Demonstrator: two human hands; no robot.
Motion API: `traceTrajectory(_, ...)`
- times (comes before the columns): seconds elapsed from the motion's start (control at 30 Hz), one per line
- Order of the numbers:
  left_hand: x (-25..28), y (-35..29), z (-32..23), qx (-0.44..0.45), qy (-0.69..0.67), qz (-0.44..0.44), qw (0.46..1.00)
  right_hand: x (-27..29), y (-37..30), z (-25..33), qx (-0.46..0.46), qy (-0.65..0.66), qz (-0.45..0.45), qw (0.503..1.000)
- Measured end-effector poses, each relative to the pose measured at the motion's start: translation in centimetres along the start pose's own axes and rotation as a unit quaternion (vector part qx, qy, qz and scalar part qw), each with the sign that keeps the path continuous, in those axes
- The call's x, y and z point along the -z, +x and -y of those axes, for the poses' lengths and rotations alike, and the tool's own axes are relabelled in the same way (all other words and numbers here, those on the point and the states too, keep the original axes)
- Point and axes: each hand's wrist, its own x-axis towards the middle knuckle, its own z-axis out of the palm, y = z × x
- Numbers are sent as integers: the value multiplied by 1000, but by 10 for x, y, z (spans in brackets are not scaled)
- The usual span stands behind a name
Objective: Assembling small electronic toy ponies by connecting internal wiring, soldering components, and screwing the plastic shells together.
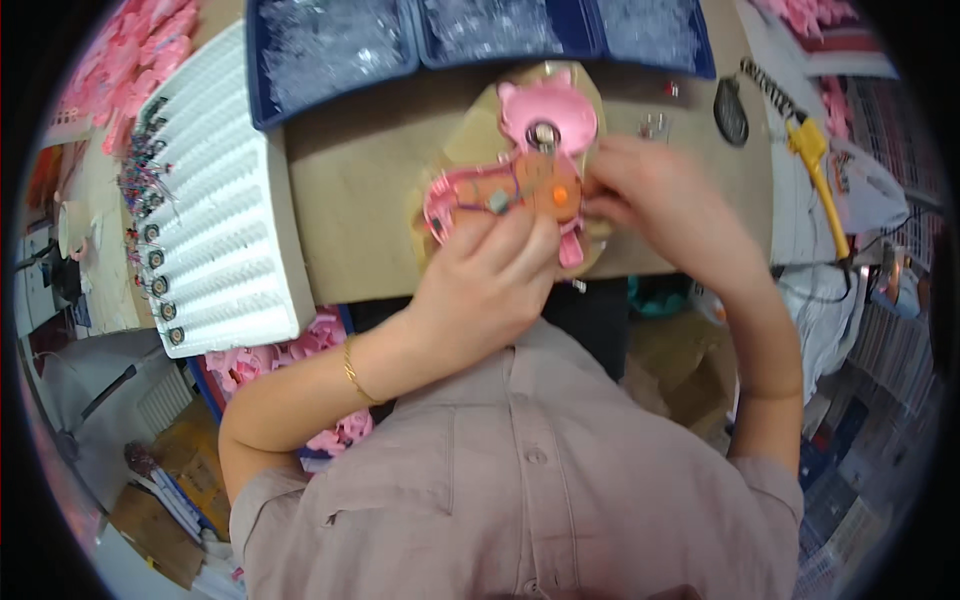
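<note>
A pink plastic toy housing (436, 217) lies on a tan, rounded pad, with an orange-brown circuit board (480, 190) in it. The board carries thin dark wires and an orange round part (560, 195). Just above, a pink shell with two ears (565, 110) holds a round metallic part, perhaps a speaker. My left hand (495, 265) grips the near side of the housing, fingertips on the board. At the board's right edge, my right hand (640, 185) has its fingers closed and slightly blurred; whatever is between them is hidden.
Blue bins (335, 95) of clear plastic pieces line the far edge. On the left stands a white ribbed tray (225, 200) with several wired round parts along its side. A yellow-handled tool (820, 180) with a coiled cord and a dark oval object (731, 112) lie at right.
</note>
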Motion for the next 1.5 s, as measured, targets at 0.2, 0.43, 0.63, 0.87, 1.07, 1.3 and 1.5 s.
traceTrajectory(0.2,1,-10,10,-33,-37,-21,999,23,35,-38,-118,126,-87,981)
traceTrajectory(0.43,45,-7,33,22,-163,48,985,3,177,-106,152,-190,-152,958)
traceTrajectory(0.63,108,2,313,210,108,-119,964,24,154,-78,51,-149,-28,987)
traceTrajectory(0.87,97,80,561,450,190,-115,865,22,157,-66,55,-102,-7,993)
traceTrajectory(1.07,95,109,648,510,-92,-37,855,16,173,-64,44,-135,-2,990)
traceTrajectory(1.3,122,53,568,362,-226,67,902,16,170,-64,21,-143,-23,989)
traceTrajectory(1.5,188,56,524,272,-233,269,894,19,170,-59,21,-140,-18,990)
